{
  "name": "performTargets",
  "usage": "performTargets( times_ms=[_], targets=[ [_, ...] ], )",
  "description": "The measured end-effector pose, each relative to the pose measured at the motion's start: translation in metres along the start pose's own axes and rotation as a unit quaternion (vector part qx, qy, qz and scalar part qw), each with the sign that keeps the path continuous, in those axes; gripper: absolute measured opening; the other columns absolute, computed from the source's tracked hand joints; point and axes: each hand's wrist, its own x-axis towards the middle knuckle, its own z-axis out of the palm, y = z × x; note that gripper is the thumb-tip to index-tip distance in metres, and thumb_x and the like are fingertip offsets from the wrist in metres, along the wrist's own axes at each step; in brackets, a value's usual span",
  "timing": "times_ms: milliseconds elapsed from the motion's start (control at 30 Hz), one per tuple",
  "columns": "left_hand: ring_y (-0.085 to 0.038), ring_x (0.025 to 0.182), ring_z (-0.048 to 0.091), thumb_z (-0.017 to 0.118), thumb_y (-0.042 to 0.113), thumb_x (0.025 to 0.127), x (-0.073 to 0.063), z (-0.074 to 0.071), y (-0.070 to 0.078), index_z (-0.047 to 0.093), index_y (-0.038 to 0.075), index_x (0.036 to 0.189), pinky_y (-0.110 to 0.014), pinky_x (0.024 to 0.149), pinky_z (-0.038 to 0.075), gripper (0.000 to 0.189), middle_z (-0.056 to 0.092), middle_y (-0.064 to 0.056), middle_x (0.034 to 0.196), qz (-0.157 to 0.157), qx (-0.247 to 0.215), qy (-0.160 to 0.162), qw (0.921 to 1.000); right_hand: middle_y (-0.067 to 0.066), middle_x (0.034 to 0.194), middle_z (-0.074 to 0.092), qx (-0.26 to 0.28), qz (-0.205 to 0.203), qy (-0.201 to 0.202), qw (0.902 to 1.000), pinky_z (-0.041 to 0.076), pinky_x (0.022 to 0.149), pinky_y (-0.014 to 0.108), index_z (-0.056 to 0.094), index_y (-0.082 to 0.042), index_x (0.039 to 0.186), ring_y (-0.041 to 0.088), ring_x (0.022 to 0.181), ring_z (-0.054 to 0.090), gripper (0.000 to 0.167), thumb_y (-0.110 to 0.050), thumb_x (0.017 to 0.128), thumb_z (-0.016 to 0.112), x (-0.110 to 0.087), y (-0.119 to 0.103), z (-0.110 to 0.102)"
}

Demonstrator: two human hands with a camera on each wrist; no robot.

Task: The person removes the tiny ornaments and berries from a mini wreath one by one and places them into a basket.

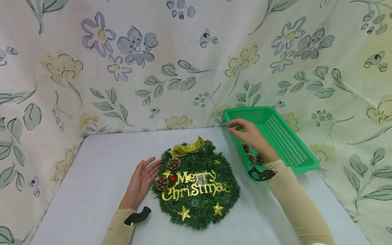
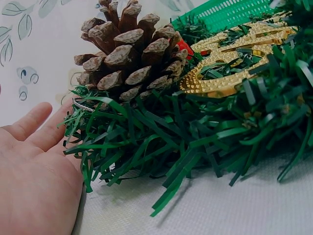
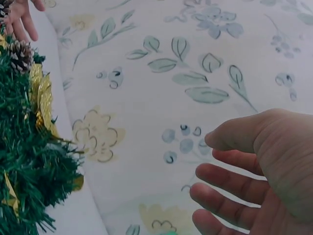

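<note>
A green tinsel wreath (image 1: 203,215) lies on the white table, bearing golden "Merry Christmas" lettering (image 1: 196,190), gold stars, a gold ribbon bow (image 1: 188,148) and a red ball (image 1: 173,179). Two pinecones sit on its left side, an upper pinecone (image 1: 174,163) and a lower pinecone (image 1: 161,183). My left hand (image 1: 141,182) rests palm up beside that edge, its straight fingers (image 2: 51,132) reaching to the tinsel. Above the near left side of the green basket (image 1: 286,134) hovers my right hand (image 1: 252,136), fingers loosely bent and holding nothing, as the right wrist view also shows.
Several loose pinecones (image 1: 251,159) lie in the basket under the right forearm. The basket stands at the table's right back, close to a flower-patterned cloth (image 1: 183,115) that hangs behind and at the sides. White tabletop (image 1: 107,160) extends left of the wreath.
</note>
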Motion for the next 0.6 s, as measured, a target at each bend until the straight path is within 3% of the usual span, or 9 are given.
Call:
performTargets(
  times_ms=[600],
  targets=[
    [-0.030, 0.159, 0.011, 0.021, 0.051, 0.111, 0.002, -0.002, -0.001, 0.007, 0.007, 0.164, -0.017, 0.111, 0.044, 0.070, 0.014, -0.020, 0.170, -0.001, -0.002, 0.000, 1.0000, 0.009, 0.127, 0.066, 0.054, -0.026, -0.028, 0.9978, 0.054, 0.082, 0.038, 0.066, -0.016, 0.126, 0.024, 0.110, 0.062, 0.027, -0.029, 0.102, 0.063, 0.004, -0.028, 0.028]
  ],
)
